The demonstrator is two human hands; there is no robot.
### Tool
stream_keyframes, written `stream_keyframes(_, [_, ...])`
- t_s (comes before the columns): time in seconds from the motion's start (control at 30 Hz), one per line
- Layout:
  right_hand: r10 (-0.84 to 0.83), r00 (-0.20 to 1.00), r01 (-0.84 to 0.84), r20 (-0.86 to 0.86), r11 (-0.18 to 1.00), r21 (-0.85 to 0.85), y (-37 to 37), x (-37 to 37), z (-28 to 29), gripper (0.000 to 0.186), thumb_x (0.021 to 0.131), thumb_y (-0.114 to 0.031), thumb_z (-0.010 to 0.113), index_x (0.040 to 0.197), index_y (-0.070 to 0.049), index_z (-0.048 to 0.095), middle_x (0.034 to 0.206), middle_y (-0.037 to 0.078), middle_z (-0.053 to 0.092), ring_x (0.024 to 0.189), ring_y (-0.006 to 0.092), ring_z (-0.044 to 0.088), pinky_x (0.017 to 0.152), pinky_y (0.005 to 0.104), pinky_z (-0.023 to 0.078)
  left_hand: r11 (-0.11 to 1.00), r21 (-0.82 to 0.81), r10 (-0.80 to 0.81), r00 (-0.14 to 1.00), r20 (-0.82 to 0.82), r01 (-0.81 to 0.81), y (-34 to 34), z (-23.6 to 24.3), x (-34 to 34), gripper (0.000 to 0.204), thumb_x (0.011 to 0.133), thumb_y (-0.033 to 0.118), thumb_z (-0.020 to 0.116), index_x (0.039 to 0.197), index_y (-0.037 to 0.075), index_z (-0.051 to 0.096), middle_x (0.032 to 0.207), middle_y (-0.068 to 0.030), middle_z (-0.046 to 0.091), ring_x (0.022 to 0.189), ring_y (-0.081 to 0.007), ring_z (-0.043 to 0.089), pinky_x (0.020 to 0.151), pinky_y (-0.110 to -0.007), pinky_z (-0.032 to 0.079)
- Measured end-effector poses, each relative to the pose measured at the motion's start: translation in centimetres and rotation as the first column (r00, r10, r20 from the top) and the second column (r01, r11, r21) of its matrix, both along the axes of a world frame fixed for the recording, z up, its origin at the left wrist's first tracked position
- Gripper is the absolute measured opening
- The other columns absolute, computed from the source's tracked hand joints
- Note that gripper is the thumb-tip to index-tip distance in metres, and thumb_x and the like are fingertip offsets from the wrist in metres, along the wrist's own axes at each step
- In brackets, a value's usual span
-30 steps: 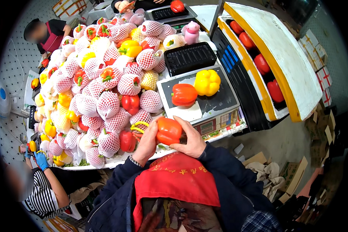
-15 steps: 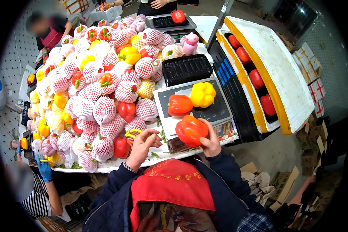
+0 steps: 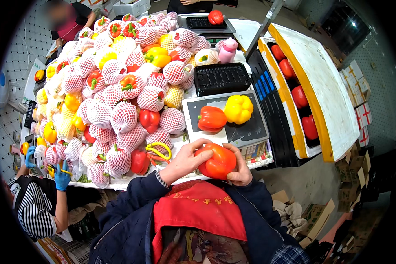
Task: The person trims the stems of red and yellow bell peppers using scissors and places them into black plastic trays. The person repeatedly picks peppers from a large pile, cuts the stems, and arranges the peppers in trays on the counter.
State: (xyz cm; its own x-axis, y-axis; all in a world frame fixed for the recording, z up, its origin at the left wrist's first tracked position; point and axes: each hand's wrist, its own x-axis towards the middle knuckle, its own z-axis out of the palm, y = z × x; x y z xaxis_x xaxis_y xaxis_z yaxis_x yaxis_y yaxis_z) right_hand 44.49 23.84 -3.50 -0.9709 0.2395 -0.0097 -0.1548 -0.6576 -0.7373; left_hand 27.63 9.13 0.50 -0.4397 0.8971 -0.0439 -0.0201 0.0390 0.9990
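Observation:
Between both hands, close to my apron, is a large red bell pepper (image 3: 218,162). My left hand (image 3: 190,159) closes on its left side, and my right hand (image 3: 239,168) grips it from the right. Just beyond, a second red pepper (image 3: 212,119) and a yellow bell pepper (image 3: 239,109) sit on the dark plate of a scale (image 3: 251,130). Yellow-handled scissors (image 3: 160,150) lie at the edge of the pile, left of my left hand.
A big heap of net-wrapped peppers (image 3: 123,116) covers the table's left. Behind the scale stand a black plastic tray (image 3: 221,79) and a pink bottle (image 3: 228,50). To the right, an open foam box (image 3: 282,101) holds red peppers. A gloved co-worker (image 3: 42,202) works at the lower left.
My left hand has moved right and taken hold of the red pepper. The pepper has come nearer to me. The co-worker's gloved hands have moved, and the view has shifted slightly.

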Motion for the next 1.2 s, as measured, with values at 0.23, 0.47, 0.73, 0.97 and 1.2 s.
stream_keyframes(0.23, [-0.04,0.993,0.036,0.11,0.998,0.042,0.4,1.0,0.3,0.091,0.072,-0.01,0.08,0.149,-0.001,0.032,0.144,0.015,0.043,0.134,0.026,0.045,0.113,0.0391,0.036,0.983,-0.148,0.106,0.993,-0.055,-0.113,-0.5,-2.4,0.1,0.037,0.103,0.029,0.054,0.104,-0.005,0.069,0.074,-0.0077,0.066,0.066,-0.0117,0.061,0.061,-0.029,0.05])
stream_keyframes(0.47, [-0.537,0.835,0.382,0.121,0.725,0.573,4.7,1.8,1.7,0.084,0.072,-0.016,0.079,0.144,0.002,0.039,0.135,0.015,0.051,0.125,0.0248,0.052,0.109,0.0374,0.039,0.953,-0.214,0.233,0.969,0.076,-0.213,-4.4,-4.2,-1.0,0.034,0.102,0.021,0.051,0.088,-0.004,0.069,0.06,-0.0001,0.055,0.055,-0.0071,0.053,0.053,-0.023,0.043])
stream_keyframes(0.73, [-0.87,0.474,0.489,-0.134,0.134,0.862,10.7,-0.8,-1.4,0.076,0.075,-0.01,0.081,0.142,-0.004,0.045,0.136,0.016,0.048,0.121,0.0286,0.053,0.1,0.0382,0.046,0.944,-0.247,0.263,0.951,0.159,-0.22,-6.6,-5.4,-0.3,0.028,0.1,0.02,0.056,0.09,-0.003,0.068,0.062,-0.0011,0.057,0.056,-0.0071,0.054,0.053,-0.023,0.043])
stream_keyframes(0.97, [-0.828,0.519,0.262,-0.214,-0.085,0.961,9.9,-1.3,-3.6,0.079,0.077,-0.007,0.077,0.146,-0.006,0.039,0.143,0.023,0.042,0.132,0.04,0.044,0.11,0.0439,0.037,0.936,-0.267,0.276,0.948,0.155,-0.229,-8.0,-5.9,-0.3,0.033,0.1,0.021,0.058,0.074,0.001,0.06,0.061,-0.0031,0.059,0.055,-0.0093,0.055,0.053,-0.025,0.043])
stream_keyframes(1.2, [-0.866,0.46,0.367,-0.198,-0.018,0.93,10.7,0.4,-5.1,0.071,0.085,-0.016,0.073,0.146,-0.002,0.039,0.147,0.022,0.04,0.133,0.0389,0.044,0.109,0.0434,0.039,0.912,-0.279,0.355,0.918,0.174,-0.3,-8.7,-6.6,0.1,0.042,0.1,0.025,0.061,0.064,0.003,0.057,0.055,0.0002,0.052,0.049,-0.0061,0.045,0.048,-0.025,0.035])
